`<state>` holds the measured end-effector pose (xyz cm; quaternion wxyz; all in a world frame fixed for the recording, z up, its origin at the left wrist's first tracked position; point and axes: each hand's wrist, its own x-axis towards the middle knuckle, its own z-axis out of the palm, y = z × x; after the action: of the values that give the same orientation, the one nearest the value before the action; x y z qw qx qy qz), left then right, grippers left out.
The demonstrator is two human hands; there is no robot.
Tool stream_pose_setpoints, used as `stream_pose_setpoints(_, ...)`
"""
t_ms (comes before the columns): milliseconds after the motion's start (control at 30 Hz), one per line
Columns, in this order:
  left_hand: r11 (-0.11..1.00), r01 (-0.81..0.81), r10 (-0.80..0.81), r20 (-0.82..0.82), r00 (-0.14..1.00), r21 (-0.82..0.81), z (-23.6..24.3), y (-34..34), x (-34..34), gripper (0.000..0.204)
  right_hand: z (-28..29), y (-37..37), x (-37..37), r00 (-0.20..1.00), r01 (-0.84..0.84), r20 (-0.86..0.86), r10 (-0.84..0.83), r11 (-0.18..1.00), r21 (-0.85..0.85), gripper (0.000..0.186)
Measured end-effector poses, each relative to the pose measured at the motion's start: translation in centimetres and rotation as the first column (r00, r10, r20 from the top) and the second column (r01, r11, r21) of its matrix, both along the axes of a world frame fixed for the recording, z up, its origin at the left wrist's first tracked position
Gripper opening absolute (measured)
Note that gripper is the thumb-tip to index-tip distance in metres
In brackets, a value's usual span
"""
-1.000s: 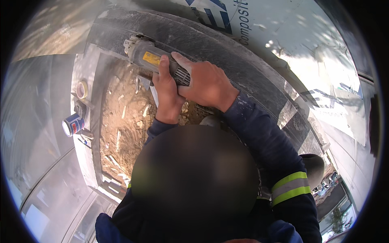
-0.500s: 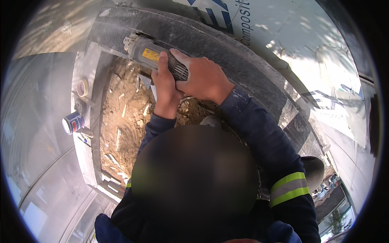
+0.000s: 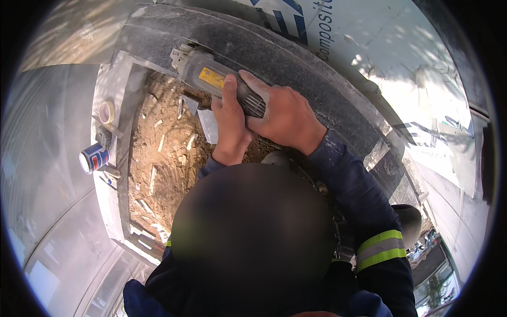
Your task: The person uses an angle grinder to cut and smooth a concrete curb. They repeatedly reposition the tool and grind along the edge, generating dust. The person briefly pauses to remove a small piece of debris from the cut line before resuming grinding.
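Note:
Both of my hands grip a dusty grey angle grinder (image 3: 196, 67) with a yellow label and a black vented rear end. My left hand (image 3: 231, 127) wraps its body from the near side, thumb up beside the label. Around the rear end closes my right hand (image 3: 291, 113), its thumb and fingers coated with pale dust. The grinder's head points to the far left and lies over a dark stone slab (image 3: 327, 90) covered in dust. Its disc cannot be made out. Just left of my left hand, a pale flat piece (image 3: 208, 126) lies over the dirt.
On the pale left ledge (image 3: 110, 211) are a tape roll (image 3: 106, 112), a blue-and-white can (image 3: 95, 158) and small tools. Sandy dirt (image 3: 169, 137) with scraps fills the recess. White printed sheeting (image 3: 364, 31) stands behind the slab. A dark blurred round shape (image 3: 253, 216) hides the lower middle.
The grinder and both hands have shifted right and slightly nearer along the slab. More of the pale flat piece shows beside my left hand. Both hands keep their grip.

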<state>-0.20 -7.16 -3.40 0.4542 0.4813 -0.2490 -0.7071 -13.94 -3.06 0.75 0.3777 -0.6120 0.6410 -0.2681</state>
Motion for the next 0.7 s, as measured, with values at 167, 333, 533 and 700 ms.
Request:
stream_pose_setpoints(167, 0.999, 0.029, -0.029, -0.003, 1.000, -0.021, -0.6, -2.6, 1.0, 0.041, -1.1, -2.7, 1.0, 1.000, -0.008, -0.021, 0.008, 1.000, 0.028, 0.091)
stream_pose_setpoints(333, 1.000, 0.016, -0.015, -0.028, 0.999, 0.019, 0.1, -2.7, 0.9, 0.040, -1.3, -3.0, 1.1, 0.999, -0.010, -0.046, 0.011, 1.000, 0.020, 0.094)
stream_pose_setpoints(533, 0.999, -0.033, 0.033, -0.080, 0.996, -0.007, -1.2, 2.2, -1.1, 0.039, 1.9, 1.9, -1.3, 0.999, 0.019, -0.035, -0.014, 0.993, 0.119, 0.095)
stream_pose_setpoints(700, 1.000, 0.009, -0.006, -0.119, 0.993, 0.028, -0.3, 0.9, -0.2, 0.036, 0.5, 0.9, -0.7, 1.000, -0.007, 0.003, 0.007, 0.999, 0.045, 0.094)
